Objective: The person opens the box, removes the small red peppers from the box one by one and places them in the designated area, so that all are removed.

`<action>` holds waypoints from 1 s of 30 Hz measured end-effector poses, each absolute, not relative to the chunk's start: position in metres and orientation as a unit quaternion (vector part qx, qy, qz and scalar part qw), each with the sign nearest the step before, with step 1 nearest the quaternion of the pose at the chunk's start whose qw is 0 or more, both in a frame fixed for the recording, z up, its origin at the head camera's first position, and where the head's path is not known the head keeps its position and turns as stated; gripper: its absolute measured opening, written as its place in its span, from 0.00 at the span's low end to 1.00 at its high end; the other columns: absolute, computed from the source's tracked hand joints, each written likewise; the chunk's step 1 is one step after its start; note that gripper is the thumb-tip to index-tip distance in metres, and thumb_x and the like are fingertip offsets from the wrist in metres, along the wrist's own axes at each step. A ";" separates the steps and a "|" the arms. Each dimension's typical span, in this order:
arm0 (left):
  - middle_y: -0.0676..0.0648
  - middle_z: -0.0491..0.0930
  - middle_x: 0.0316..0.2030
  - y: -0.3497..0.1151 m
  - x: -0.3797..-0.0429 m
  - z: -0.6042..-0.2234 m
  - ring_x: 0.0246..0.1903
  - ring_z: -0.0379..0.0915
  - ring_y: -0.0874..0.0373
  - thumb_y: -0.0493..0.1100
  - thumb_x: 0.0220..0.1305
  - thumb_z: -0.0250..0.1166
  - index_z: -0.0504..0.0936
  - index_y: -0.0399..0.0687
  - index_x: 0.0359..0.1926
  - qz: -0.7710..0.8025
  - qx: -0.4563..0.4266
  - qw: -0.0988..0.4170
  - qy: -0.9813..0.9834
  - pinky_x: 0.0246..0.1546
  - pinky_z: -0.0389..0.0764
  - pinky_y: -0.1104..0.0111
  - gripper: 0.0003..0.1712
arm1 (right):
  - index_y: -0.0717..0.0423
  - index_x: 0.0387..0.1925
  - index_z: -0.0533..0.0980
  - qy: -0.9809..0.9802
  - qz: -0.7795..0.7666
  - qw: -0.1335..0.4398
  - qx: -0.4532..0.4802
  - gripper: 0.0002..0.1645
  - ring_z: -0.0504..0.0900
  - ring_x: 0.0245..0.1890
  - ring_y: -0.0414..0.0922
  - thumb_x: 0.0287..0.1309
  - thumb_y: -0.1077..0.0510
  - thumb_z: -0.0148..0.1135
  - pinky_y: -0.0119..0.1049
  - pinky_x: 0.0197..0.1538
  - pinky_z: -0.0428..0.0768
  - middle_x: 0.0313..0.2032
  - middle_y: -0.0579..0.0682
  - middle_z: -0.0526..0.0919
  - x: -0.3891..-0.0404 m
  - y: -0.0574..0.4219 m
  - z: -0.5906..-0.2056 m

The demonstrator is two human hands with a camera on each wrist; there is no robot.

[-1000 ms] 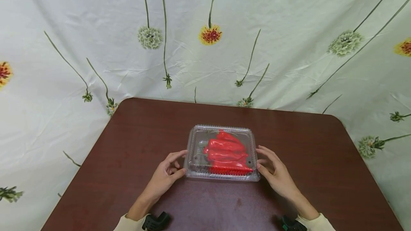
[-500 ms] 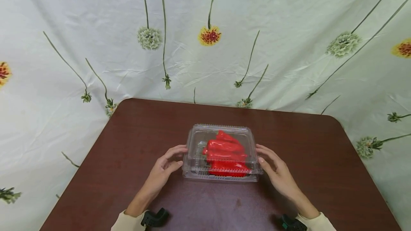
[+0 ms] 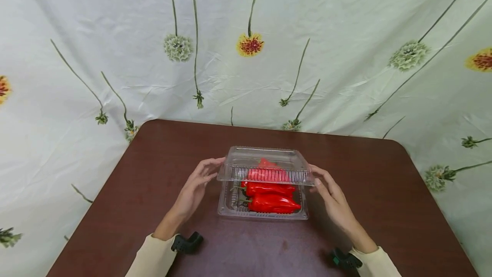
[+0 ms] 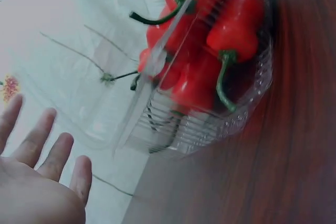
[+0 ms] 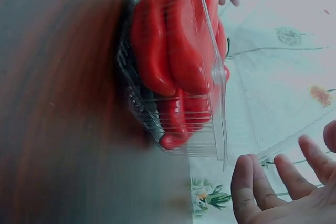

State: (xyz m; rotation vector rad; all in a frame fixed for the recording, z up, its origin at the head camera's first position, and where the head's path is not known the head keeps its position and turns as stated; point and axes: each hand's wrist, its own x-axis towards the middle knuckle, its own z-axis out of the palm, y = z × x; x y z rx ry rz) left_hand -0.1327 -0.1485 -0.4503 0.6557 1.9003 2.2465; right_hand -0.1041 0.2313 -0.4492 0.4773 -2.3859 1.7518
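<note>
Clear plastic box (image 3: 238, 214) sits around the worktop's (image 3: 369, 174) middle, its base full of red peppers (image 3: 273, 203), stems mostly toward the left edge. Left hand (image 3: 194, 189) and right hand (image 3: 333, 200), fingers nearly straight and wrapped round nothing, flank the front-raised lid (image 3: 246, 157), presumably to balance it. Beyond the far edge hangs flowered cloth (image 3: 134, 20).

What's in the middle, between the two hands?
In the head view, a clear plastic box lies between the left hand and the right hand: red peppers inside, its lid raised on the near side.
</note>
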 end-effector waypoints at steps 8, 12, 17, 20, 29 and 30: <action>0.48 0.66 0.68 -0.148 -0.158 -0.453 0.70 0.57 0.58 0.34 0.71 0.37 0.73 0.44 0.53 0.745 0.235 0.054 0.622 0.70 0.46 0.50 0.20 | 0.66 0.64 0.64 -0.780 0.603 0.087 0.139 0.20 0.79 0.54 0.39 0.76 0.64 0.44 0.31 0.50 0.80 0.59 0.50 0.75 -0.125 0.228 -0.451; 0.48 0.65 0.69 -0.147 -0.171 -0.455 0.71 0.54 0.60 0.34 0.72 0.38 0.70 0.33 0.64 0.731 0.233 0.057 0.639 0.70 0.42 0.43 0.25 | 0.70 0.61 0.67 -0.775 0.606 0.089 0.157 0.18 0.76 0.59 0.43 0.76 0.65 0.43 0.32 0.51 0.80 0.64 0.63 0.70 -0.137 0.230 -0.455; 0.39 0.60 0.73 -0.144 -0.183 -0.458 0.72 0.53 0.53 0.34 0.73 0.41 0.64 0.31 0.70 0.722 0.232 0.067 0.648 0.70 0.40 0.40 0.28 | 0.68 0.64 0.68 -0.782 0.594 0.075 0.172 0.21 0.72 0.61 0.47 0.77 0.64 0.41 0.35 0.52 0.79 0.71 0.59 0.66 -0.148 0.235 -0.461; 0.36 0.57 0.74 -0.141 -0.186 -0.461 0.73 0.52 0.49 0.33 0.73 0.41 0.63 0.30 0.71 0.723 0.232 0.070 0.647 0.70 0.39 0.39 0.28 | 0.66 0.67 0.67 -0.783 0.592 0.068 0.178 0.23 0.71 0.61 0.51 0.77 0.65 0.40 0.37 0.53 0.78 0.72 0.57 0.64 -0.151 0.236 -0.465; 0.43 0.49 0.78 -0.138 -0.195 -0.465 0.73 0.49 0.37 0.33 0.72 0.41 0.58 0.35 0.75 0.712 0.219 0.102 0.659 0.69 0.45 0.43 0.31 | 0.62 0.72 0.63 -0.770 0.611 0.060 0.177 0.26 0.69 0.61 0.55 0.77 0.65 0.39 0.35 0.55 0.77 0.74 0.57 0.60 -0.162 0.235 -0.472; 0.44 0.49 0.78 -0.138 -0.196 -0.464 0.73 0.49 0.37 0.33 0.72 0.41 0.58 0.36 0.75 0.709 0.217 0.107 0.662 0.69 0.48 0.45 0.31 | 0.62 0.73 0.62 -0.768 0.613 0.057 0.176 0.26 0.69 0.61 0.55 0.77 0.65 0.39 0.34 0.55 0.77 0.74 0.57 0.59 -0.163 0.234 -0.472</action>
